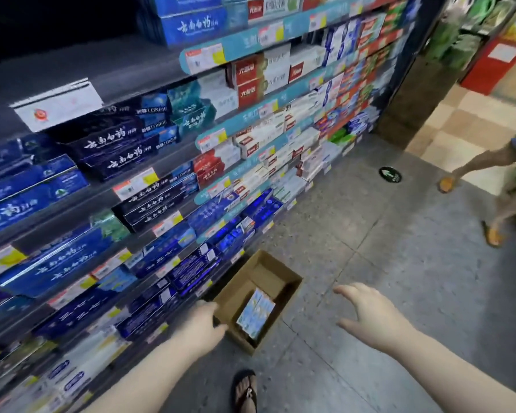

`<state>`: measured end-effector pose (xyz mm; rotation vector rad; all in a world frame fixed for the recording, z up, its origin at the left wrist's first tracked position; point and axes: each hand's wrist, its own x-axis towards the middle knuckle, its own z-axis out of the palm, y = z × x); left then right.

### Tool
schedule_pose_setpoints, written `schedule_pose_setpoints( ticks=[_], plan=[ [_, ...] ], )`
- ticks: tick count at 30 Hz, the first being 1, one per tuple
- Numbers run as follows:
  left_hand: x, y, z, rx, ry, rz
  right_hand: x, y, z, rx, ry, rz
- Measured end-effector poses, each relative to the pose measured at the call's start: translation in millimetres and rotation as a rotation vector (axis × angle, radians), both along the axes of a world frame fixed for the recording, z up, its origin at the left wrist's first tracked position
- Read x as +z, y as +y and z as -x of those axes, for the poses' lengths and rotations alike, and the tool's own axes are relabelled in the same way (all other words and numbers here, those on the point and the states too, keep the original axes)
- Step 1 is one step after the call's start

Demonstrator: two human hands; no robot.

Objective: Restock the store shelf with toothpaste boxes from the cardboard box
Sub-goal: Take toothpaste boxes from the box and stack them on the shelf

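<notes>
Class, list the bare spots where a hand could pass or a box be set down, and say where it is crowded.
Free: the far half of the cardboard box, beyond the toothpaste boxes; the grey floor between that box and the round green sticker. Crowded: the shelves, packed edge to edge.
</notes>
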<state>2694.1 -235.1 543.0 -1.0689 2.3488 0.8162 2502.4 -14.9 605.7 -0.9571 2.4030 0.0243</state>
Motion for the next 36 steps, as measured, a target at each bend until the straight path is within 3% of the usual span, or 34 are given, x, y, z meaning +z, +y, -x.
schedule_pose_setpoints(
  ticks=[7,13,20,26,36],
  plan=[
    [-15,-41,79,0.115,0.014,0.003,-34,-66,94,0.159,-0.078,-0.12],
    [-58,-39,114,0.413,0.027,-0.078,-93,-124,174,0.405,-0.153,-0.229],
    [-118,-4,158,0.634,-0.118,-0.137,-167,-186,258,0.69,-0.242,-0.309],
    [-197,15,183,0.808,-0.107,-0.169,-267,-232,282,0.78,-0.254,-0.372],
    [-374,23,179,0.805,-0.144,-0.169,-482,-254,251,0.886,-0.247,-0.485]
  ],
)
